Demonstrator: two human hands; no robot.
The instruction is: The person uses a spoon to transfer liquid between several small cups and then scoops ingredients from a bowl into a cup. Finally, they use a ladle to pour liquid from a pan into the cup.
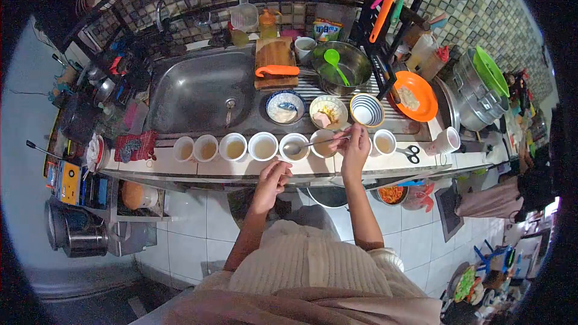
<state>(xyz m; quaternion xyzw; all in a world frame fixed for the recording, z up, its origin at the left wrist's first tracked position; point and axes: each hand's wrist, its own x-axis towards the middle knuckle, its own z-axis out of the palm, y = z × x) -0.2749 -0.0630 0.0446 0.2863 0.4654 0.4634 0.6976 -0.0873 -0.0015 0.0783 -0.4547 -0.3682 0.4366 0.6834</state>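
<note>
Pinched in the right hand (356,140), a metal spoon (308,144) points to nine o'clock, its bowl at the mouth of a white cup (295,158). Near that cup's seven o'clock, the left hand (274,179) curls loosely; whether it holds anything, I can't tell. A wrist twist could spill the spoon; a knuckle bump could topple the cup toward its nine o'clock neighbour (264,158).

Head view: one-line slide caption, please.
Right hand holds a metal spoon at one white cup in a row, left hand nearby.
</note>
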